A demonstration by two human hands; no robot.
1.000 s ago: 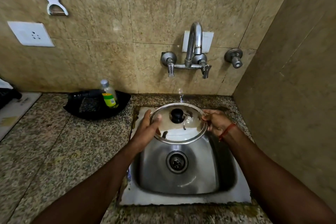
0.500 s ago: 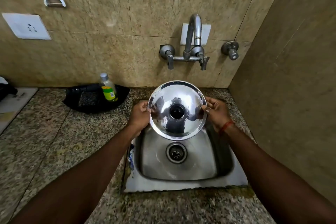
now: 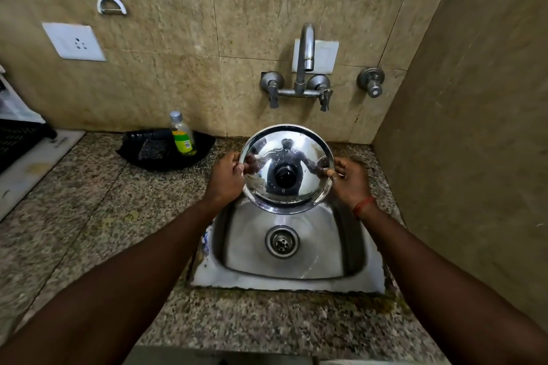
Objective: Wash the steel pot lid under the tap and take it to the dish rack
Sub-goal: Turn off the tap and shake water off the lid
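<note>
Steel pot lid [image 3: 284, 157] is held near-upright over the sink [image 3: 207, 272], knob side facing the camera, below the tap [image 3: 307, 50]. No stream visible.

Left hand [image 3: 225, 179] is on the rim at 9 o'clock, right hand [image 3: 350, 184] at 3 o'clock. Fingers [image 3: 327, 171] of both are curled onto the edge, clamped on the lid.

Judgement: thin steel, so light, stiff and not fragile; the polished surface is probably slippery if wet. The opposed rim hold looks secure. The black knob [image 3: 285, 176] would suit a one-handed carry.
</note>
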